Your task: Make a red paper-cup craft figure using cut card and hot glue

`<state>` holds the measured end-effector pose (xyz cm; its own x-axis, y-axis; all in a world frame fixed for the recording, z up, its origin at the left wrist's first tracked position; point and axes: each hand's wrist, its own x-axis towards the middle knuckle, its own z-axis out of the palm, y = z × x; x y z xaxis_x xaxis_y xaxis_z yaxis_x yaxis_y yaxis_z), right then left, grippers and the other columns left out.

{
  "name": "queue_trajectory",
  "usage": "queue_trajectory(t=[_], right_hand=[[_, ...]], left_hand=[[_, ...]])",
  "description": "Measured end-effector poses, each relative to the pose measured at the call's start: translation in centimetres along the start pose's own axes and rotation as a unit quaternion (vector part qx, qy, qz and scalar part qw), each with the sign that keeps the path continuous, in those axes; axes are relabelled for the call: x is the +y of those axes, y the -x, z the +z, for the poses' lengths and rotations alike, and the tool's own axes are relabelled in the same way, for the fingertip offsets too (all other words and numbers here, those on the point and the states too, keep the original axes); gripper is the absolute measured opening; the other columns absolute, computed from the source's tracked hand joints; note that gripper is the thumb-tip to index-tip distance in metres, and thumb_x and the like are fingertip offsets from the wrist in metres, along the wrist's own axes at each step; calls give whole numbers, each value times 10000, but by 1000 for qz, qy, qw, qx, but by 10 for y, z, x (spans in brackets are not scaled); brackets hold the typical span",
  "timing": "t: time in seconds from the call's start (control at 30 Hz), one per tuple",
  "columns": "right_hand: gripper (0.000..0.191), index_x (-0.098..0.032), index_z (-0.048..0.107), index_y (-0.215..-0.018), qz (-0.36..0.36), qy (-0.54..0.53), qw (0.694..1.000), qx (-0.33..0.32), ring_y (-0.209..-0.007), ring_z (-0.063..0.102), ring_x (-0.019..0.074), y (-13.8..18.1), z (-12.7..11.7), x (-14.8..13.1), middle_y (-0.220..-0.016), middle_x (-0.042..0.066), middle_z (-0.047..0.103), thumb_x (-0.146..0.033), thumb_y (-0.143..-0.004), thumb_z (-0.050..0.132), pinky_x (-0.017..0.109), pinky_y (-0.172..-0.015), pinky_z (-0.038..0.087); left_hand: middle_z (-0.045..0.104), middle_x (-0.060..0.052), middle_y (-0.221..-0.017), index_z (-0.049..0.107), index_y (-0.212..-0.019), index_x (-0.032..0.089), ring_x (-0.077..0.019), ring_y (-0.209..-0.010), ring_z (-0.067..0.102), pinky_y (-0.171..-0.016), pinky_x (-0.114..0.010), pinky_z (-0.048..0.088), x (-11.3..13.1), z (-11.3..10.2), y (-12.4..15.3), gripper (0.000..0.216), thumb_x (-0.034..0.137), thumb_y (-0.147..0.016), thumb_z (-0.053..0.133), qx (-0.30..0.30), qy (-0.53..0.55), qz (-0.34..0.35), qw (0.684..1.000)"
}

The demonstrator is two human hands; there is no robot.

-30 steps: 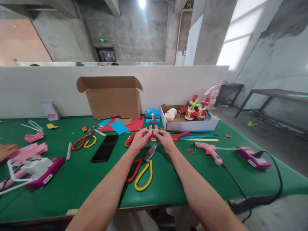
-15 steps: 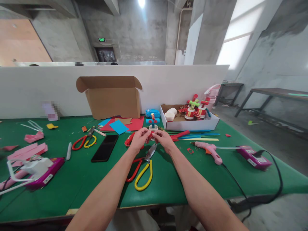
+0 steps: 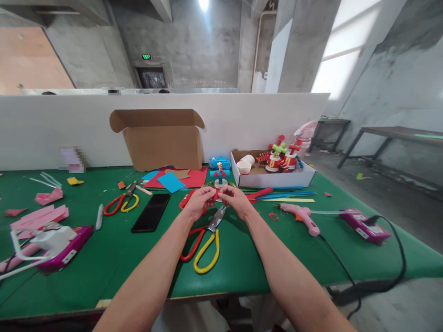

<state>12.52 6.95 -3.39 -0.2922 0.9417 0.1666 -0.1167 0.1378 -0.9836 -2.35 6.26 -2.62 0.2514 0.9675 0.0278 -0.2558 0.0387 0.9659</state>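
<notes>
My left hand [image 3: 198,203] and my right hand [image 3: 236,201] meet over the middle of the green table [image 3: 114,258]. Both pinch a small paper craft figure [image 3: 220,180] with a white cup base, a red wrap and a blue cross-shaped top. The fingers of each hand are closed on its lower part, which they mostly hide. Large red-and-yellow scissors [image 3: 204,240] lie on the table just under my hands.
A black phone [image 3: 151,212] and smaller scissors [image 3: 122,203] lie to the left. A pink glue gun [image 3: 300,216] with a cable rests at right. An open cardboard box [image 3: 161,138], coloured paper sheets [image 3: 175,179] and a white tray of finished figures [image 3: 275,168] stand behind.
My hands have stayed on the craft figure, shifting only slightly lower. Another person's hand at the far left edge has withdrawn from view.
</notes>
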Motion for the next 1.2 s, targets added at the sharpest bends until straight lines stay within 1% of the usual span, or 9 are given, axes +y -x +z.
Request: queue_trajectory(t=[0.17,0.37,0.47,0.53,0.67,0.73,0.87,0.97,1.2], right_hand=[[355,-173,544,-668,18,-28,999,-6,-490,393,71,0,0,1,-548,-62,492,-460,-591,739,226,-508,307],[370,-161,543,-659,48,-51,997,18,-494,388,61,0,-1,3,-540,-65,483,-454,-572,751,216,-500,275],[380,-156,547,-662,66,-69,995,-3,-499,398,57,1,-1,2,-546,-62,493,-454,-565,762,214,-507,283],[389,-156,555,-671,73,-76,994,-9,-499,403,55,1,-1,2,-550,-62,496,-460,-557,770,213,-513,294],[409,-160,567,-663,77,-73,994,28,-495,418,60,-1,1,2,-599,-37,544,-537,-603,715,222,-502,311],[407,-164,574,-666,83,-67,994,33,-493,421,61,-1,2,3,-627,-27,565,-552,-629,690,226,-493,311],[371,-164,580,-669,73,-42,996,19,-494,410,57,0,2,6,-579,-47,536,-488,-590,744,218,-501,306],[379,-160,575,-676,84,-65,994,4,-510,418,55,0,1,6,-625,-36,568,-480,-578,753,217,-520,316],[376,-162,577,-672,71,-54,995,33,-505,409,62,-1,2,7,-544,-63,502,-478,-569,753,219,-519,298]], left_hand=[[473,52,-519,532,-633,149,-47,-438,434,-427,-177,359,-2,0,1,345,424,-623,739,-28,13,-12,999],[482,62,-521,526,-690,155,-41,-452,449,-440,-156,374,-4,2,0,346,416,-633,746,-8,21,-18,1000],[497,54,-523,533,-677,145,-38,-454,456,-441,-152,373,-3,3,1,374,433,-608,761,-21,12,-17,1000],[507,53,-518,537,-674,144,-39,-448,458,-437,-155,372,-3,2,0,400,448,-574,777,-8,7,-20,1000],[507,62,-494,528,-658,150,-41,-417,446,-420,-165,363,-3,2,-2,444,460,-503,806,47,-3,-17,999],[501,66,-486,521,-646,152,-42,-408,441,-411,-168,355,-4,1,-2,450,466,-496,806,58,-5,-15,998],[509,65,-491,520,-646,153,-43,-404,442,-407,-170,353,-3,2,-1,447,468,-503,803,50,-6,-18,999],[524,54,-509,519,-666,154,-50,-420,461,-420,-173,370,-2,3,0,428,459,-537,789,33,8,-28,999],[524,58,-513,521,-671,151,-47,-425,460,-431,-172,374,-3,3,-1,423,447,-539,793,27,-10,-11,1000]])
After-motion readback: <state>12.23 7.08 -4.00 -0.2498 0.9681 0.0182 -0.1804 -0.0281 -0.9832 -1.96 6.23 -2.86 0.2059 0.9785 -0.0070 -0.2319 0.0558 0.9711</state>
